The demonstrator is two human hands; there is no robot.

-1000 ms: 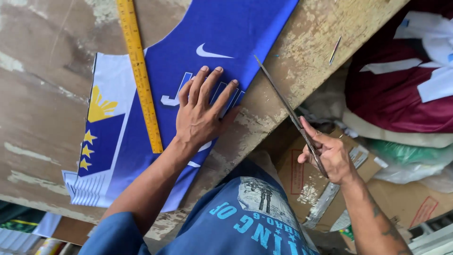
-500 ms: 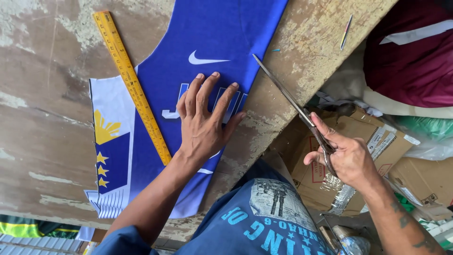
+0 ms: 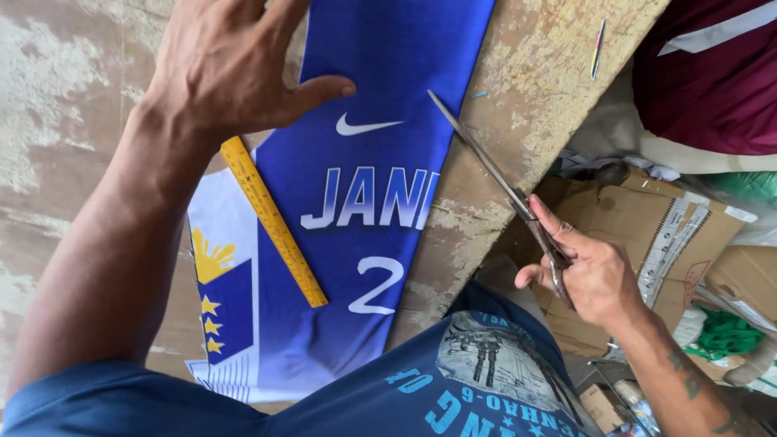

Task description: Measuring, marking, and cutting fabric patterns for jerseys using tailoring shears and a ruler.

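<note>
A blue printed fabric panel (image 3: 380, 105) with white lettering and a white side strip bearing yellow stars lies flat on a worn wooden table (image 3: 73, 121). A yellow ruler (image 3: 275, 225) rests diagonally across the panel's left part. My left hand (image 3: 231, 61) is raised over the ruler's upper end with fingers spread and thumb out, holding nothing. My right hand (image 3: 587, 267) grips the handles of long metal scissors (image 3: 486, 166) off the table's right edge; their closed blades point up-left over the bare table next to the fabric's right edge.
Maroon and white fabric (image 3: 712, 73) is heaped at the upper right. Cardboard boxes (image 3: 655, 218) and a green bag (image 3: 728, 332) sit below the table edge on the right. A thin pencil-like stick (image 3: 597, 47) lies near the table's upper right corner.
My left hand has lifted off the blue panel and moved up and left over the ruler's top. The view has shifted closer, and the scissors stay in my right hand.
</note>
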